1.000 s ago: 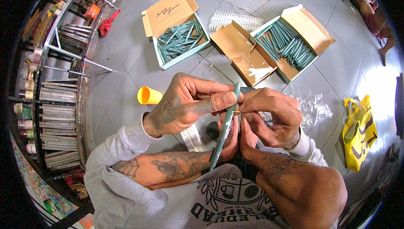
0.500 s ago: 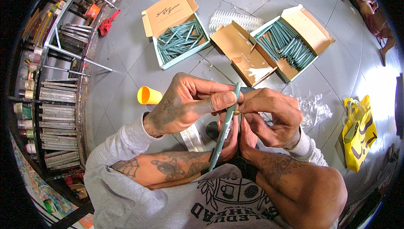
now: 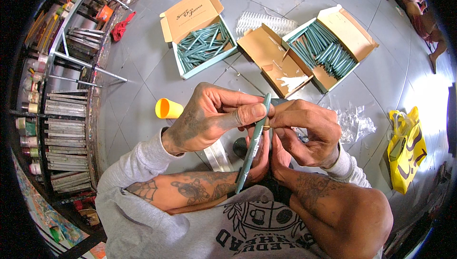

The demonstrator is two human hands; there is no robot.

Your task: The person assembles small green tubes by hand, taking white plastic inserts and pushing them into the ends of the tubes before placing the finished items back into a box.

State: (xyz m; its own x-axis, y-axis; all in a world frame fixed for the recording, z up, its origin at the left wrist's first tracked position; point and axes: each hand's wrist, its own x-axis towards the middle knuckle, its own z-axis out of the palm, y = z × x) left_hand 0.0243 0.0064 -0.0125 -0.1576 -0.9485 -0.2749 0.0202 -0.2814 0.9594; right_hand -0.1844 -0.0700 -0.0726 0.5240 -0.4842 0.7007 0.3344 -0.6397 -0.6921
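Observation:
A slim dark-green pen (image 3: 248, 160) with pale printing slants across the middle, its lower end near my shirt. My left hand (image 3: 202, 118) is closed on its upper part, thumb on the front. On the pen's other side, my right hand (image 3: 309, 130) is closed, its thumb and forefinger pinching a small tan piece (image 3: 267, 127) against the pen's side. Most of that piece is hidden by the fingers, so its kind does not show. Beyond my hands, an open box (image 3: 231, 49) holds many similar green pens lying loose, and another open box (image 3: 354, 69) holds more in rows.
Between the boxes lies a cardboard tray (image 3: 257, 44) with small white pieces. A yellow cup (image 3: 169, 108) lies on its side left of my hands. Clear plastic wrap (image 3: 357, 124) and a yellow bag (image 3: 404, 152) are at right. A loaded rack (image 3: 66, 135) stands at left.
The pen has turned slightly in my left hand, so its printing faces differently, and its upper end has shifted a little left. Both hands keep nearly the same place.

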